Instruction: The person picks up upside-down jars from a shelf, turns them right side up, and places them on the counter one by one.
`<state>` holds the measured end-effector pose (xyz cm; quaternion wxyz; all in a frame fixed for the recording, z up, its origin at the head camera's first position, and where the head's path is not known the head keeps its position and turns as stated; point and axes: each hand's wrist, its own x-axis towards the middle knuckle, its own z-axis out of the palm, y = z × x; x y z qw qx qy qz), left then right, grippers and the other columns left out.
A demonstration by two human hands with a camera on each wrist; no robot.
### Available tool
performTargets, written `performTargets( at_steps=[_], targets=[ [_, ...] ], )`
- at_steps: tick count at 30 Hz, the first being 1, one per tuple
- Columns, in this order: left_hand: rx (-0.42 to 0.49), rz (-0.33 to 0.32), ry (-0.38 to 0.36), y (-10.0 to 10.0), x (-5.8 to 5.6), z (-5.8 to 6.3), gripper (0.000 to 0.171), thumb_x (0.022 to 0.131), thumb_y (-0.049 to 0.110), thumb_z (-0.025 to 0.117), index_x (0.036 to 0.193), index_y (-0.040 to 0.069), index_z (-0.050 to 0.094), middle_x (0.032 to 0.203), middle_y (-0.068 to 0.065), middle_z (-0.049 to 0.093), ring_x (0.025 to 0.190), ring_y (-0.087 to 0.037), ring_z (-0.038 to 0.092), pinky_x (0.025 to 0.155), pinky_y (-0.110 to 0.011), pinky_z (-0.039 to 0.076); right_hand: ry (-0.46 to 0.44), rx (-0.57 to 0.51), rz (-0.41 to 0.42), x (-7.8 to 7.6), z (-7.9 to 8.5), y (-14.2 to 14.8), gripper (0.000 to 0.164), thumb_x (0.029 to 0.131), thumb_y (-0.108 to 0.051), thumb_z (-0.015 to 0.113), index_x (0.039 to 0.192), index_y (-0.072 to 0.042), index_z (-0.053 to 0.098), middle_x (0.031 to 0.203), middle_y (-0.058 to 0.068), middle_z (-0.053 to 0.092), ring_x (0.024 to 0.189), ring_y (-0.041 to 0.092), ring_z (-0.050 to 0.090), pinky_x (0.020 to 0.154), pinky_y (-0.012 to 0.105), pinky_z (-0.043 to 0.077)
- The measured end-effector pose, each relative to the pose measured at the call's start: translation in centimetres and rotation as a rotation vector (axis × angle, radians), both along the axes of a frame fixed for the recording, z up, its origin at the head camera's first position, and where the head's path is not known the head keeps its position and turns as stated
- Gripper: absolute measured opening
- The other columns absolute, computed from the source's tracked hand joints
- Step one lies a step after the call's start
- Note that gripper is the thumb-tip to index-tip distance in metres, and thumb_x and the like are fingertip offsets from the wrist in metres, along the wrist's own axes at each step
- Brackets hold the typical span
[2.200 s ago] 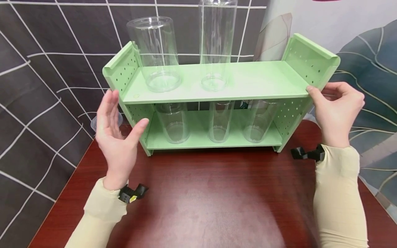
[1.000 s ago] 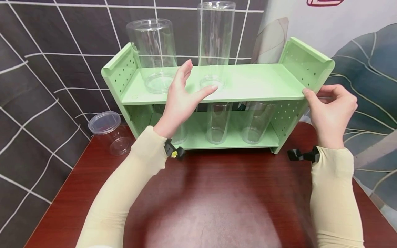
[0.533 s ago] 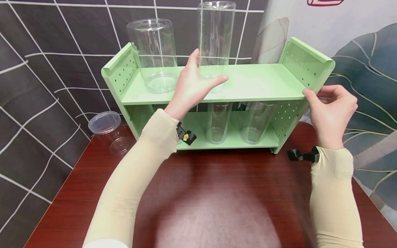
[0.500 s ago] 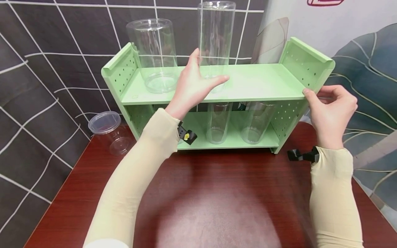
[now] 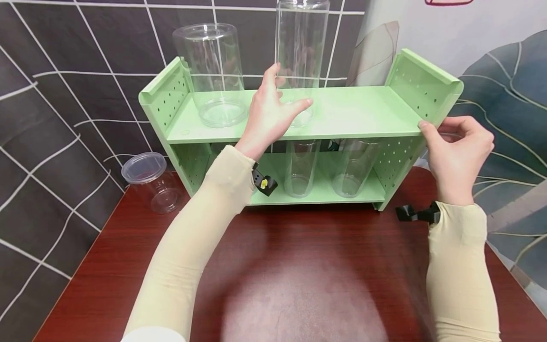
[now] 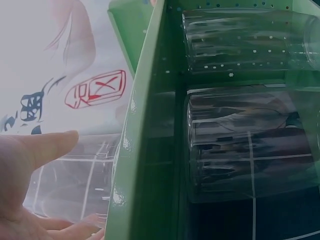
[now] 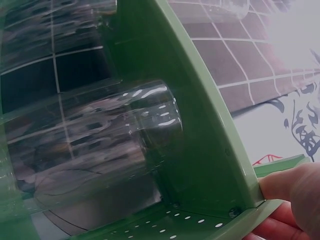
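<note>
A tall clear jar [image 5: 302, 42] stands on the upper shelf of a green two-tier rack [image 5: 363, 114]. My left hand [image 5: 269, 111] grips its lower part, thumb in front and fingers around the left side. In the left wrist view the thumb and fingers lie either side of the clear wall [image 6: 95, 150]. My right hand [image 5: 461, 152] pinches the rack's right side panel at the front edge, level with the upper shelf. A wider clear jar [image 5: 209, 66] stands left of the tall one. The left hand's fingertips show partly through the clear wall.
On the lower shelf stand a narrow clear jar [image 5: 300, 171], another clear jar [image 5: 352, 175] to its right, and one mostly hidden behind my left arm. A lidded clear jar [image 5: 145, 168] sits on the red-brown table [image 5: 299, 270], left of the rack. A dark tiled wall [image 5: 128, 38] rises behind.
My left hand has come from the rack's left side to the tall jar, and its fingers have closed round it. The jar has shifted slightly right. The right hand keeps its hold.
</note>
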<state>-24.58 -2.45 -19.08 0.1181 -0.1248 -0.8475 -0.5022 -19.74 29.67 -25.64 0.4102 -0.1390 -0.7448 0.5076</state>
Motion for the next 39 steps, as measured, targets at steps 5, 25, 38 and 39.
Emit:
performTargets(
  at_steps=[5, 25, 38, 39],
  targets=[
    [0.042, -0.017, 0.013, -0.2, 0.3, 0.0, 0.092, 0.088, 0.036, 0.08, 0.16, 0.02, 0.026, 0.15, 0.001, 0.048, 0.132, -0.019, 0.05, 0.102, -0.025, 0.043, -0.003, 0.002, -0.003, 0.0, -0.1, 0.0, 0.025, 0.082, -0.022, 0.084, 0.104, -0.012, 0.079, 0.087, -0.01, 0.069, 0.072, 0.0, 0.064, 0.072, 0.014, 0.05],
    [0.104, -0.142, 0.115, -0.3, 3.9, -0.3, 0.089, 0.088, 0.035, 0.081, 0.159, 0.02, 0.029, 0.144, 0.003, 0.051, 0.128, -0.018, 0.051, 0.102, -0.025, 0.042, 0.004, -0.003, -0.001, -0.1, 0.1, 0.0, 0.024, 0.081, -0.021, 0.085, 0.103, -0.012, 0.079, 0.087, -0.01, 0.069, 0.072, 0.0, 0.065, 0.071, 0.014, 0.049],
    [0.175, -0.189, 0.153, -0.8, 6.6, -1.4, 0.087, 0.087, 0.032, 0.082, 0.158, 0.02, 0.033, 0.141, 0.007, 0.053, 0.125, -0.018, 0.055, 0.101, -0.024, 0.043, -0.006, 0.0, -0.003, 0.1, 0.1, -0.1, 0.024, 0.082, -0.022, 0.084, 0.104, -0.013, 0.079, 0.087, -0.01, 0.069, 0.073, 0.0, 0.064, 0.072, 0.015, 0.049],
    [0.181, -0.191, 0.154, -0.9, 6.8, -1.7, 0.087, 0.087, 0.032, 0.083, 0.158, 0.02, 0.033, 0.141, 0.007, 0.054, 0.125, -0.018, 0.055, 0.101, -0.024, 0.043, -0.007, 0.001, -0.003, 0.1, 0.1, -0.1, 0.025, 0.082, -0.023, 0.084, 0.104, -0.013, 0.079, 0.087, -0.01, 0.069, 0.073, 0.0, 0.065, 0.072, 0.014, 0.049]
  ],
)
